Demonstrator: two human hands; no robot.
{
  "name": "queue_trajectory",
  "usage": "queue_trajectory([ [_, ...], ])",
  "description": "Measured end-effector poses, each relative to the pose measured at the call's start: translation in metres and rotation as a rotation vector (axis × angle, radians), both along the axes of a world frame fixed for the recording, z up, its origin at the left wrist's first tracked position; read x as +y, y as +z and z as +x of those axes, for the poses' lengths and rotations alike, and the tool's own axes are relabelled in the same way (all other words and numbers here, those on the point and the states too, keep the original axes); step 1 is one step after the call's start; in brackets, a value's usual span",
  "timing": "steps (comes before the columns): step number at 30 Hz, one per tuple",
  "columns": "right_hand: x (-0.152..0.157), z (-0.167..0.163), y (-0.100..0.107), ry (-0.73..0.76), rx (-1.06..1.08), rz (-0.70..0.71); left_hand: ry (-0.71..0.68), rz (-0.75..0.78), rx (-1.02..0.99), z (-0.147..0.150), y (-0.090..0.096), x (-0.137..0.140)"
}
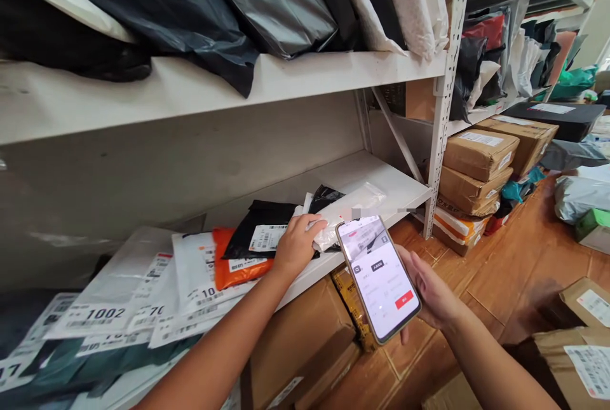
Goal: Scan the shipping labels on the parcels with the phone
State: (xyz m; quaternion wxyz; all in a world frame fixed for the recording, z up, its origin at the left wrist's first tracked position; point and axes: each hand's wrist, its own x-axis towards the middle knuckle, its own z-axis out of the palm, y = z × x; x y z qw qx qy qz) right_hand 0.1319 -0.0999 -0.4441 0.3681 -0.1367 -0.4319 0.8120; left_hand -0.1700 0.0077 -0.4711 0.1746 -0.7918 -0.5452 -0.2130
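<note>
My right hand (429,289) holds a smartphone (379,283) tilted over the shelf's front edge. A white page with a red button shows on its lit screen. To its left, my left hand (298,241) has its fingers curled over the near end of a pale, translucent plastic mailer (359,203); the fingertips are partly hidden. Beneath and beside that hand lies a black mailer (260,222) with a white label, overlapping an orange mailer (238,264). Farther left, white labelled mailers (114,283) lie overlapped along the same lower shelf (381,171).
An upper shelf (305,76) packed with dark and white mailers hangs above my hands. A perforated upright (441,111) stands to the right, with stacked cardboard boxes (479,152) past it. A large carton (305,340) sits below the shelf; labelled boxes (572,353) stand on the wooden floor.
</note>
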Motion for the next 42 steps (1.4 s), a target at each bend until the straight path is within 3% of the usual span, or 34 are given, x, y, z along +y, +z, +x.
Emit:
queue_trajectory([
  [11, -0.0039, 0.0002, 0.0031, -0.017, -0.013, 0.040, 0.010, -0.034, -0.124, 0.0003, 0.0050, 0.0064],
  [28, -0.0052, 0.0021, 0.0087, -0.021, -0.034, 0.092, -0.015, -0.033, -0.110, -0.0034, 0.0040, 0.0083],
  [42, -0.0041, 0.0046, 0.0028, -0.031, 0.015, 0.025, -0.029, -0.022, -0.135, -0.0030, 0.0030, 0.0072],
])
